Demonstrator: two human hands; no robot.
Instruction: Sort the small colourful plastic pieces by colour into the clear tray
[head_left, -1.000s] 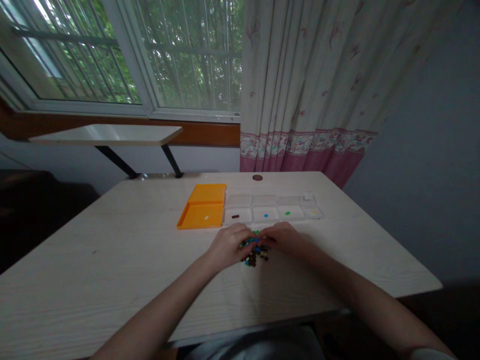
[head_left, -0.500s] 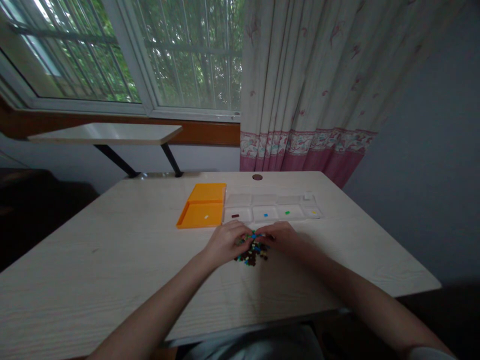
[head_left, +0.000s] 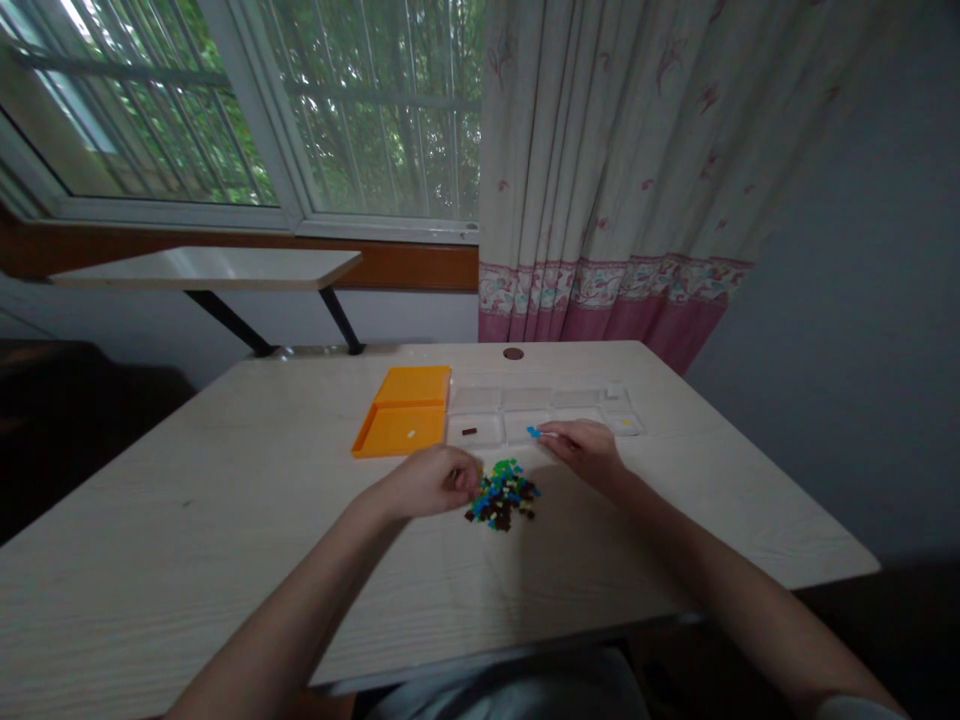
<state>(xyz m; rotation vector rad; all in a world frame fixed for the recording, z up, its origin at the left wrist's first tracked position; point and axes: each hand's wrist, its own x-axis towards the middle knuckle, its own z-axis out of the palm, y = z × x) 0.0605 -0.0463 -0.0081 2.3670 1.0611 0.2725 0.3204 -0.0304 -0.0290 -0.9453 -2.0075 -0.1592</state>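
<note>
My right hand is closed in a pinch at the front of a clear plastic box, over its second compartment. At its fingertips is a small blue brick, too small to separate surely from the blue piece seen in that compartment. My left hand is curled at the left edge of a pile of tiny bricks in blue, green, brown and pale yellow. Whatever its fingers may hold is hidden. A dark brown brick lies in the box's left front compartment.
An open orange case with a small white piece adjoins the clear box. A yellow piece lies in the box's right end. A raised shelf stands at the back left, and a round hole is near the table's far edge.
My right hand has moved from the pile up and right to the clear box with a blue brick. My left hand has drawn slightly left, uncovering the pile.
</note>
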